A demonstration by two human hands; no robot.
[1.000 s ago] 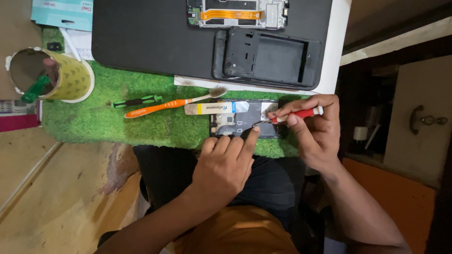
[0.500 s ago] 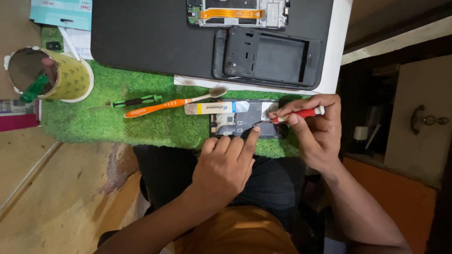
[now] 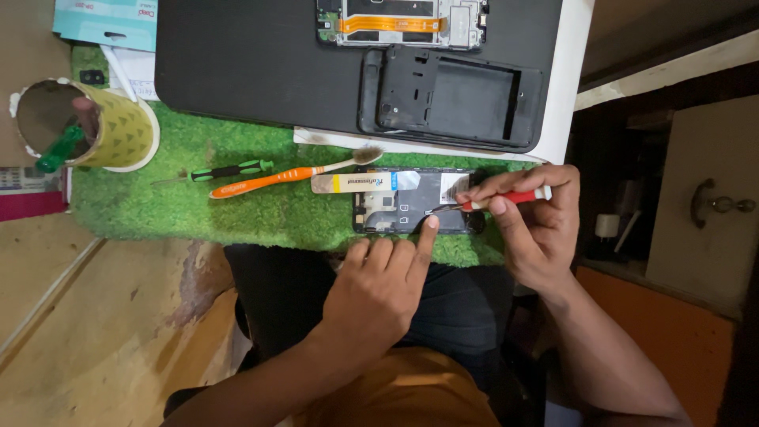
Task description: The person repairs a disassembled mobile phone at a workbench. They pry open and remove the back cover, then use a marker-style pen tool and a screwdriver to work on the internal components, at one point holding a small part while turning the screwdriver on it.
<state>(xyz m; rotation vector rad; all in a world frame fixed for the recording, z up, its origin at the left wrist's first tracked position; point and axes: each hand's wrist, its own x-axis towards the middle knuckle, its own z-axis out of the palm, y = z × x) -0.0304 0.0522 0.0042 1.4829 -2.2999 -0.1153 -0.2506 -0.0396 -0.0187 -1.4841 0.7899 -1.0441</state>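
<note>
**Head view: opened phone under a red-handled driver**

Head camera looks down on a dark opened phone body (image 3: 411,209) lying flat on a green grass-like mat (image 3: 261,217), close to the near edge and just above the person's lap. The left hand (image 3: 379,289) rests below it with fingers curled and the index fingertip pressed on the phone's lower edge, apparently to pin it so it cannot slide on the mat. The right hand (image 3: 538,229) is closed around a red-handled screwdriver (image 3: 494,199), held low and nearly level so its thin tip meets the phone's inside from the right.

A cream strip tool (image 3: 356,183) lies across the phone's upper left corner. Just left of it, an orange toothbrush (image 3: 277,178) and a small green-and-black screwdriver (image 3: 225,170) lie on the mat, within reach. Further up, a black mat (image 3: 253,63) carries a black phone frame (image 3: 451,99) and a phone chassis with an orange ribbon (image 3: 399,17). A yellow paper cup (image 3: 103,126) lies tipped at far left.
</note>
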